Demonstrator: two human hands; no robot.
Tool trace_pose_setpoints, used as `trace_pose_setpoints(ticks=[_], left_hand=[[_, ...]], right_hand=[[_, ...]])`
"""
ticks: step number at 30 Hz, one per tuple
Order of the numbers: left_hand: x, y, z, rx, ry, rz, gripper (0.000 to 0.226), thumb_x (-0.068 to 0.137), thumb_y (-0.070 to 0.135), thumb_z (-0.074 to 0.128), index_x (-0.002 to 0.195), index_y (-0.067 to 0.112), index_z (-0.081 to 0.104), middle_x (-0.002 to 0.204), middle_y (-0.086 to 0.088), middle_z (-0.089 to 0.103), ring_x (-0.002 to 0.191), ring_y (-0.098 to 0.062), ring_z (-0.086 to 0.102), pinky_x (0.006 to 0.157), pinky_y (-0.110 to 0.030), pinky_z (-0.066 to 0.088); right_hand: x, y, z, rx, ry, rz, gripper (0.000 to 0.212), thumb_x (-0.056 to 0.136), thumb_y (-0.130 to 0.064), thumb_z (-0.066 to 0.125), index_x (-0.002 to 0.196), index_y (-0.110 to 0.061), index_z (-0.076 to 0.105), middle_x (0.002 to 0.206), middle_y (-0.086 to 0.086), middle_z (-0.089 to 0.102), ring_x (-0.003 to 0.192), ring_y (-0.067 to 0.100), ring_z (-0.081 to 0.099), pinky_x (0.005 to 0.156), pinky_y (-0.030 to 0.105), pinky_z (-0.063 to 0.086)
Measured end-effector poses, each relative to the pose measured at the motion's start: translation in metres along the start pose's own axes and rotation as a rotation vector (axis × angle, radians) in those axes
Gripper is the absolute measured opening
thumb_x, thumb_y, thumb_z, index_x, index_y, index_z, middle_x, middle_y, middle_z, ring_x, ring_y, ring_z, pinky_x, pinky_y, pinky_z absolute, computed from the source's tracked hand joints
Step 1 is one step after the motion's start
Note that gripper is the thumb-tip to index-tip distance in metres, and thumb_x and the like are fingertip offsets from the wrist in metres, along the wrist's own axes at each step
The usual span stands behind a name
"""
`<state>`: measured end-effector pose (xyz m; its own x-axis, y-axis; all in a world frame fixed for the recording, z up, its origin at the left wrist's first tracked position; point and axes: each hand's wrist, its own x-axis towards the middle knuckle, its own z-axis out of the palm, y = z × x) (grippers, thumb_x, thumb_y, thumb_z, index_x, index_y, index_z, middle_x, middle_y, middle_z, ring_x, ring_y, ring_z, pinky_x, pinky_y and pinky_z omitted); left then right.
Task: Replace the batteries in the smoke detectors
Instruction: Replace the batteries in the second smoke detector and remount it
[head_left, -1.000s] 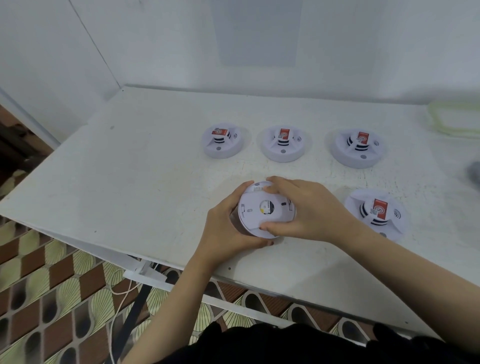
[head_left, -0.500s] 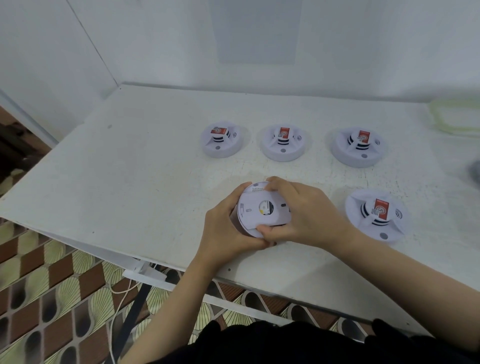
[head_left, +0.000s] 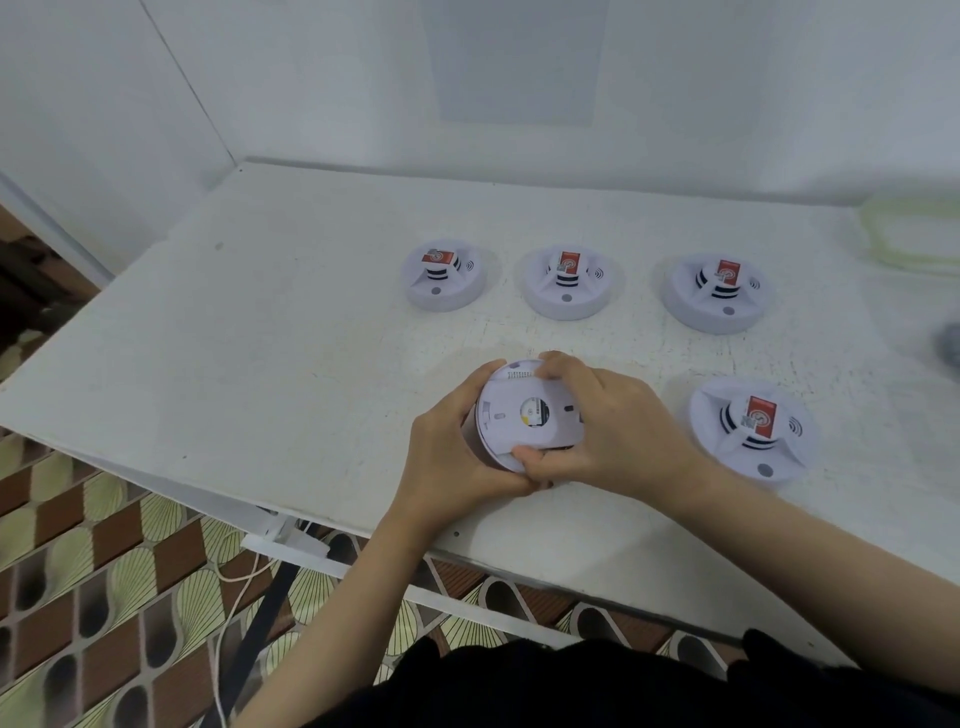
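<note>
Sound-wave sign (head_left: 794, 427) on near detector (head_left: 779, 462), red label (head_left: 761, 423) illegible

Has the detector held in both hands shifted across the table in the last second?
No. The held detector keeps the same gap from the lone detector to its right, gripped by the left hand and right hand.

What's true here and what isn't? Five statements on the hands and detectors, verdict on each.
1. The left hand and right hand both grip the held detector. True.
2. The held detector's red label faces the camera. False: its flat underside does.
3. Four detectors form the back row. False: three on the table, the back-left detector, back-middle detector and back-right detector.
4. The front detector lies right of the hands. True.
5. The front detector's label side faces down. False: its red label faces up.
</note>
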<state>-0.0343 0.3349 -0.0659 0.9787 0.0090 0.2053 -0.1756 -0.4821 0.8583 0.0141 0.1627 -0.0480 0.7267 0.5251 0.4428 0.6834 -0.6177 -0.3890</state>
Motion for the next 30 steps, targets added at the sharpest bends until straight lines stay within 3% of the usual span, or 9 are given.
trace_pose_setpoints(ticks=[5, 9, 12, 16, 19, 22, 24, 26, 30], left_hand=[[-0.002, -0.001, 0.001, -0.050, 0.007, -0.039, 0.092, 0.049, 0.030, 0.092, 0.132, 0.021, 0.052, 0.116, 0.015, 0.064, 0.107, 0.005, 0.058, 0.084, -0.008, 0.046], [-0.002, 0.001, 0.002, -0.047, -0.014, -0.014, 0.100, 0.047, 0.040, 0.092, 0.134, 0.024, 0.046, 0.121, 0.024, 0.056, 0.111, 0.011, 0.053, 0.089, -0.005, 0.043], [-0.001, 0.001, 0.002, -0.063, -0.006, -0.008, 0.100, 0.050, 0.043, 0.089, 0.136, 0.029, 0.041, 0.126, 0.022, 0.054, 0.116, 0.005, 0.053, 0.092, -0.010, 0.045], [-0.002, 0.001, 0.004, -0.107, 0.051, 0.023, 0.097, 0.051, 0.021, 0.093, 0.132, 0.027, 0.039, 0.132, 0.014, 0.049, 0.121, -0.006, 0.052, 0.093, -0.019, 0.049], [-0.001, 0.010, 0.008, -0.092, 0.095, 0.085, 0.100, 0.053, 0.012, 0.092, 0.136, 0.014, 0.038, 0.135, 0.027, 0.036, 0.126, 0.002, 0.044, 0.093, -0.012, 0.044], [0.003, 0.025, 0.011, -0.063, 0.118, 0.201, 0.106, 0.055, 0.012, 0.093, 0.141, 0.024, 0.032, 0.149, 0.007, 0.026, 0.133, -0.011, 0.042, 0.096, -0.018, 0.047], [0.008, 0.031, 0.013, -0.032, 0.101, 0.245, 0.102, 0.058, 0.013, 0.092, 0.142, 0.011, 0.034, 0.152, 0.015, 0.016, 0.136, -0.015, 0.039, 0.099, -0.021, 0.046], [0.011, 0.030, 0.015, -0.036, 0.066, 0.233, 0.107, 0.058, 0.016, 0.091, 0.144, 0.001, 0.029, 0.149, 0.030, 0.013, 0.138, -0.007, 0.034, 0.101, -0.015, 0.040], [0.009, 0.025, 0.019, -0.102, -0.019, 0.074, 0.115, 0.057, 0.033, 0.089, 0.150, 0.016, 0.023, 0.148, 0.023, 0.029, 0.135, 0.008, 0.032, 0.100, -0.008, 0.036]], right_hand=[[0.002, 0.006, -0.006, 0.116, -0.114, 0.101, 0.070, 0.066, -0.060, 0.067, 0.118, -0.013, 0.055, 0.115, 0.003, 0.066, 0.093, 0.022, 0.064, 0.077, 0.038, 0.053], [0.004, 0.015, -0.017, 0.328, -0.191, 0.197, 0.060, 0.067, -0.055, 0.071, 0.118, -0.026, 0.060, 0.135, -0.002, 0.055, 0.117, 0.008, 0.055, 0.096, 0.033, 0.048], [0.003, 0.013, -0.017, 0.376, -0.175, 0.242, 0.045, 0.078, -0.041, 0.072, 0.119, -0.025, 0.062, 0.126, -0.010, 0.058, 0.112, 0.002, 0.054, 0.094, 0.033, 0.050], [0.001, 0.004, -0.013, 0.515, -0.162, 0.366, 0.037, 0.083, -0.043, 0.065, 0.118, -0.028, 0.061, 0.116, -0.015, 0.062, 0.107, 0.005, 0.059, 0.089, 0.036, 0.053], [0.001, -0.005, -0.014, 0.641, -0.115, 0.421, 0.045, 0.079, -0.053, 0.061, 0.119, -0.033, 0.056, 0.115, -0.020, 0.060, 0.107, 0.000, 0.057, 0.086, 0.026, 0.053], [0.000, -0.014, -0.018, 0.782, -0.080, 0.462, 0.063, 0.070, -0.056, 0.072, 0.121, -0.041, 0.039, 0.119, -0.016, 0.058, 0.108, -0.001, 0.055, 0.082, 0.015, 0.049], [0.001, -0.015, -0.022, 0.908, -0.075, 0.464, 0.075, 0.064, -0.049, 0.076, 0.124, -0.043, 0.032, 0.121, -0.009, 0.060, 0.110, 0.008, 0.057, 0.084, 0.023, 0.053], [0.000, -0.013, -0.027, 1.114, -0.080, 0.434, 0.073, 0.066, -0.037, 0.073, 0.127, -0.041, 0.033, 0.119, -0.001, 0.064, 0.107, 0.020, 0.062, 0.080, 0.030, 0.055], [-0.005, -0.011, -0.028, 1.394, -0.080, 0.465, 0.057, 0.083, -0.021, 0.054, 0.133, -0.042, 0.040, 0.116, -0.006, 0.066, 0.103, 0.025, 0.065, 0.077, 0.037, 0.056]])
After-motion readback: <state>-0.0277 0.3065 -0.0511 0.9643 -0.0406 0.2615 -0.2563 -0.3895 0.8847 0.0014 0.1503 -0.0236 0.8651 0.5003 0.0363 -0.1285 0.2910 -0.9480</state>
